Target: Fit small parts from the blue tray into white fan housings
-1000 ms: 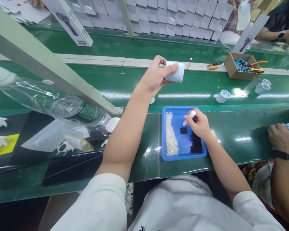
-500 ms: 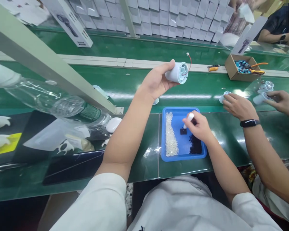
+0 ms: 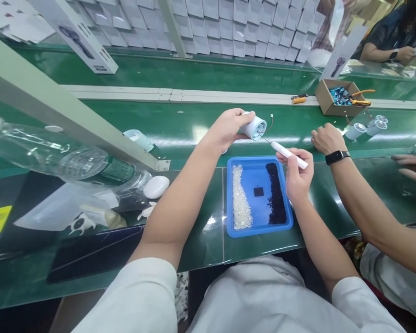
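My left hand [image 3: 229, 128] grips a pale blue cylindrical housing [image 3: 253, 126] above the bench, its ribbed open end turned to the right. A thin red wire with a small white connector [image 3: 272, 116] sticks out of it. Pinched in my right hand [image 3: 299, 173] is a white pen-shaped screwdriver [image 3: 288, 154]; its thin tip points at the housing's open end, and I cannot tell whether they touch. Below lies a blue tray [image 3: 229, 203] with clear small pieces [image 3: 241, 203] at left, black small pieces [image 3: 276, 199] at right and a black square block [image 3: 259, 191] between them.
A co-worker's hand [image 3: 327, 138] with a black wristband rests at the right, near several pale blue housings [image 3: 356, 131]. Behind stand a cardboard box [image 3: 326, 104] and an orange-handled tool [image 3: 299, 99]. A metal post [image 3: 90, 118] and a plastic bottle [image 3: 55, 148] occupy the left.
My right hand has lifted the screwdriver from the black block in the tray up to the housing. My left hand has lowered the housing slightly. The co-worker's hands have moved apart from the housings.
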### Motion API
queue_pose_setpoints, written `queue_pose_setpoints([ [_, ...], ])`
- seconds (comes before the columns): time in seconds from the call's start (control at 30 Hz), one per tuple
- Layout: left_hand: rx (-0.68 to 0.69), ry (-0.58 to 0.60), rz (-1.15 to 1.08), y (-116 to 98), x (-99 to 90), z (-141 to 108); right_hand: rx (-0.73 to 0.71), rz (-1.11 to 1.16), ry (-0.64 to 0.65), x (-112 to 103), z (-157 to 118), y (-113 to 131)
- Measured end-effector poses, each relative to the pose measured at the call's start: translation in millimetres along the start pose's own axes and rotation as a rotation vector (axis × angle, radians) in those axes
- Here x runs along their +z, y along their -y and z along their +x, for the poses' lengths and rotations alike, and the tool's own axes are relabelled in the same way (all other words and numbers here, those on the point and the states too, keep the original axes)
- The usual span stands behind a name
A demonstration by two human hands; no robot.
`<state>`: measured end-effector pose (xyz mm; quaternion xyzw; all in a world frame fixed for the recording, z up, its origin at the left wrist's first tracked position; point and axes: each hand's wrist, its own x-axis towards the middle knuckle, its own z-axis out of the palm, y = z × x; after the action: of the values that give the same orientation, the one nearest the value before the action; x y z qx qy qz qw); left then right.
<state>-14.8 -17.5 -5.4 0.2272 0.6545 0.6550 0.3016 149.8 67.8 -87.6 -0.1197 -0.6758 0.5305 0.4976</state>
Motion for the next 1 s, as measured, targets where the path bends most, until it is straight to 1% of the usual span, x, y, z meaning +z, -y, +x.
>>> queue_pose_setpoints([
  [0.17,-0.009,0.041,0.017,-0.9,5.9,-4.3,0.024,-0.007,0.012,0.7,-1.0,0.7],
  [0.3,0.003,0.016,0.031,0.0,4.4,-3.2,0.044,-0.074,0.013,-2.9,0.8,0.6],
  [0.37,0.011,-0.004,0.033,-0.6,2.3,-2.3,0.085,-0.131,0.079,-4.1,0.9,0.7],
  [0.43,0.02,-0.023,0.03,-1.7,0.1,-1.7,0.122,-0.156,0.186,-3.7,0.1,0.9],
  [0.57,0.035,-0.042,0.021,-3.6,-3.2,-1.5,0.138,-0.167,0.367,0.4,-2.9,0.9],
  [0.67,0.038,-0.039,0.025,-4.1,-4.0,-1.8,0.149,-0.202,0.457,2.1,-4.3,0.8],
  [0.73,0.041,-0.039,0.023,-4.6,-3.8,-2.3,0.136,-0.216,0.472,2.0,-4.6,0.8],
  [0.87,0.041,-0.045,0.011,-6.3,-2.5,-4.1,0.104,-0.251,0.452,1.9,-4.3,1.8],
  [1.0,0.041,-0.04,0.019,-6.8,-2.2,-4.6,0.074,-0.297,0.471,2.6,-3.8,3.3],
])
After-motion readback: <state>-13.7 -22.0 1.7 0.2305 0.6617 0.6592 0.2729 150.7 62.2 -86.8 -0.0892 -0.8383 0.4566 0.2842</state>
